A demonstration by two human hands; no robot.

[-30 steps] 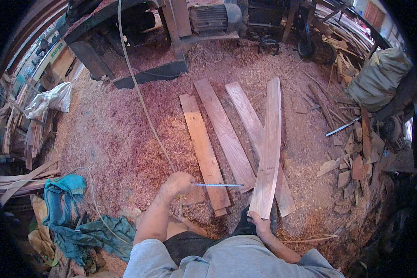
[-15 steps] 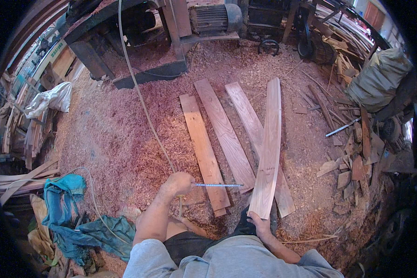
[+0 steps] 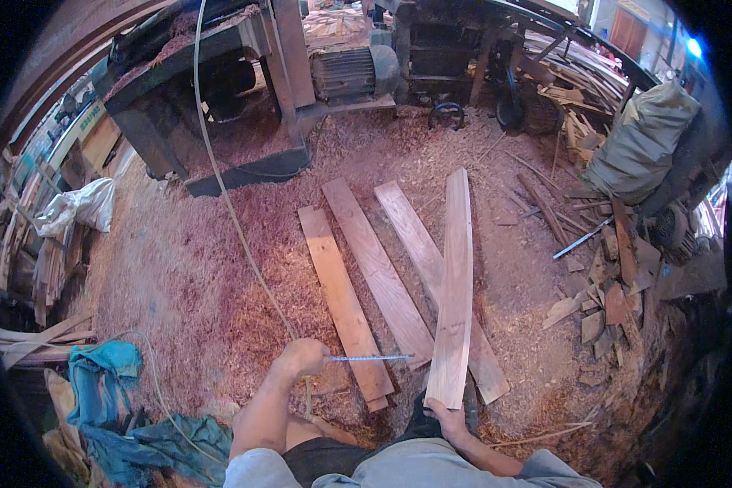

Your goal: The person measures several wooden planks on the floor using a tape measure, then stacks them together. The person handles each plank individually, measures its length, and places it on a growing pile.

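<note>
My left hand [image 3: 305, 356] is closed on one end of a thin, pale blue ruler-like strip [image 3: 374, 358], which points right across the lower part of an orange-brown board [image 3: 342, 301]. With my right hand [image 3: 447, 419] I grip the near end of a long pinkish wooden board [image 3: 455, 293], thumb on its top face. That board slopes away from me and crosses over another pinkish board [image 3: 409, 232]. Between it and the orange-brown one lies a third pinkish board [image 3: 374, 264]. A pale cord [image 3: 237, 220] runs down behind my left hand.
Wood shavings [image 3: 195, 285] cover the floor. Ahead stand a dark machine frame [image 3: 248, 175] and a ribbed motor [image 3: 346, 75]. Offcuts [image 3: 602, 313] and a stuffed sack [image 3: 647, 142] are on the right. Teal cloth [image 3: 154, 447] and a white sack [image 3: 77, 207] lie left.
The view has tilted up, so the boards and hands sit lower in the picture. Both hands keep their holds on the strip and the board.
</note>
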